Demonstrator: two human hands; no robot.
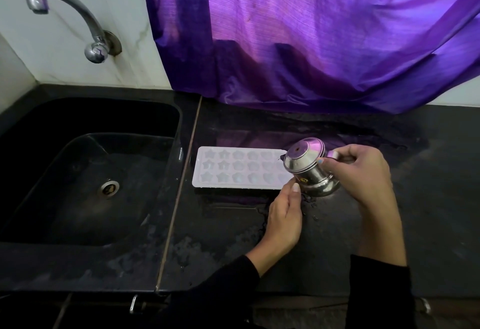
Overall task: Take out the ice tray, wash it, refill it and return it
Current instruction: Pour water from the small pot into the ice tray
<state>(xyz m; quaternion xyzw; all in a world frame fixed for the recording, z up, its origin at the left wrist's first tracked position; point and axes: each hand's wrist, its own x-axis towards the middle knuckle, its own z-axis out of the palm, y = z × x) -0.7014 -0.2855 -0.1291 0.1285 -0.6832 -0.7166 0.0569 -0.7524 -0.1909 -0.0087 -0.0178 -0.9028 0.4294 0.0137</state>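
A white ice tray point(233, 170) with star and flower shaped cells lies flat on the black counter point(389, 198), just right of the sink. A small steel jug point(307, 166) with a lid is tilted toward the tray's right end, its spout over the cells there. My right hand point(363, 172) grips the jug by its handle. My left hand point(284, 214) rests at the tray's near right corner, thumb touching the tray edge beside the jug's base. The tray's right end is hidden behind the jug.
A black sink point(85, 172) with a metal drain sits to the left, under a chrome tap point(65, 16) on the white wall. A purple curtain point(311, 42) hangs down onto the counter behind the tray. Water patches lie on the counter.
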